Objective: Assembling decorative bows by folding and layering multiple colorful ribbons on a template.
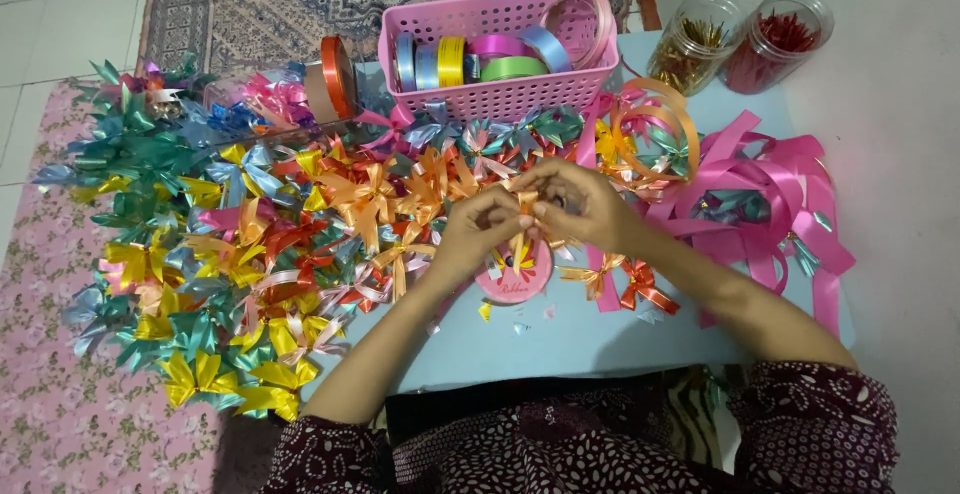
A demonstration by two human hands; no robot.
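Soft, even light fills the scene, bright enough to keep colours vivid, with only faint shadows beneath the forearms on the blue table [560,339]. Small glints show on the shiny ribbon bows [250,244] at left. Detail is slightly soft throughout, and the far edges bend a little.

Head view, steeply down, close over table [560,339]
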